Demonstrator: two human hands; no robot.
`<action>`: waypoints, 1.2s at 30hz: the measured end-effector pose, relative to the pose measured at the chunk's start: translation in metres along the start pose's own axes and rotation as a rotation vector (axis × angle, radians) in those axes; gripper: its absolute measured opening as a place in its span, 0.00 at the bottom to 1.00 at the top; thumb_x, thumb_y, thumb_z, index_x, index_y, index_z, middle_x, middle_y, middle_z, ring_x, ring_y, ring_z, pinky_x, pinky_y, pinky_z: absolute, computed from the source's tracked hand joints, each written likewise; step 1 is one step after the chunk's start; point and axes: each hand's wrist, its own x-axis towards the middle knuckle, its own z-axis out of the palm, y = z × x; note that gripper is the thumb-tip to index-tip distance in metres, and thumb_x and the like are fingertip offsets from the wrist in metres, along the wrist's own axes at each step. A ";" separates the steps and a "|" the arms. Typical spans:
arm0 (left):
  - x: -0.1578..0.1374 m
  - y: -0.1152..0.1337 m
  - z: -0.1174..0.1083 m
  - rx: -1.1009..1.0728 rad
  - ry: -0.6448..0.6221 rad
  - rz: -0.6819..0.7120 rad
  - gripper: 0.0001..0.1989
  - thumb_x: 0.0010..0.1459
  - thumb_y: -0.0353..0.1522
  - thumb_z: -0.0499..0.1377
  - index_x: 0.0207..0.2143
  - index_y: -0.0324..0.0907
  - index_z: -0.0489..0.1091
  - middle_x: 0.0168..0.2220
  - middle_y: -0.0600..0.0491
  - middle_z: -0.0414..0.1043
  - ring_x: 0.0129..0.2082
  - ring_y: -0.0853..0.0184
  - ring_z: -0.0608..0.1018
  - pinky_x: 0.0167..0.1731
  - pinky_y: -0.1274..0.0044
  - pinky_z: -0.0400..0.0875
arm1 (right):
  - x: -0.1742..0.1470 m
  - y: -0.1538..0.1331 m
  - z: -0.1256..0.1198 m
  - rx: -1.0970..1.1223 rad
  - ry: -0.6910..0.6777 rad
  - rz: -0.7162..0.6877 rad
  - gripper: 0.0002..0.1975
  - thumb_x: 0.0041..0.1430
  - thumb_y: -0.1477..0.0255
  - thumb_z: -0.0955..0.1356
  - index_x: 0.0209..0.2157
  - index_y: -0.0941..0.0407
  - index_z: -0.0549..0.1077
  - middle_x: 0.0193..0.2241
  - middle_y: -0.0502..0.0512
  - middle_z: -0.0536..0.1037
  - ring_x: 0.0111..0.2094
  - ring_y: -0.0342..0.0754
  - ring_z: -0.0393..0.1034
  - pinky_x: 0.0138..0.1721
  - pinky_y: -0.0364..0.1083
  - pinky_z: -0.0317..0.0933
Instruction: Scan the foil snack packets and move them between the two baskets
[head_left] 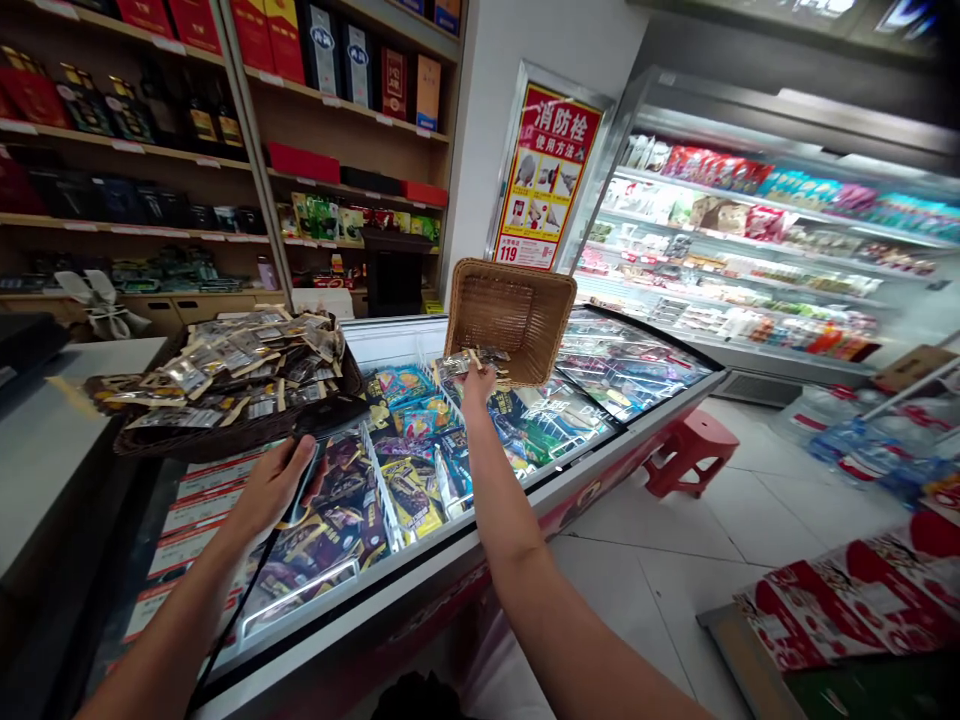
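My left hand (274,490) is wrapped round the handle of a black barcode scanner (334,412), its cable hanging down toward me. The scanner's head points at a dark wicker basket (217,445) heaped with small clear-and-brown snack packets (240,350). Out ahead, my right hand (480,383) is closed on a small snack packet (452,366); how many it holds I cannot tell. It is at the lower rim of a light brown wicker basket (506,310), tilted with its opening toward me. Another packet (493,354) shows just inside that basket.
Both baskets are on a glass-topped chest freezer (360,615) full of wrapped ice creams. A white counter (52,450) is at the left. On the floor to the right are a red stool (694,450), water bottles (877,465) and red-and-white boxes (825,610). Shelves (352,180) stand behind.
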 end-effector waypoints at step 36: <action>-0.005 0.027 -0.036 -0.336 0.335 0.027 0.42 0.39 0.72 0.69 0.35 0.45 0.67 0.24 0.52 0.77 0.25 0.59 0.82 0.13 0.75 0.64 | -0.096 -0.066 0.074 0.186 -0.424 0.186 0.16 0.70 0.53 0.68 0.36 0.49 0.64 0.17 0.41 0.68 0.19 0.47 0.69 0.24 0.43 0.62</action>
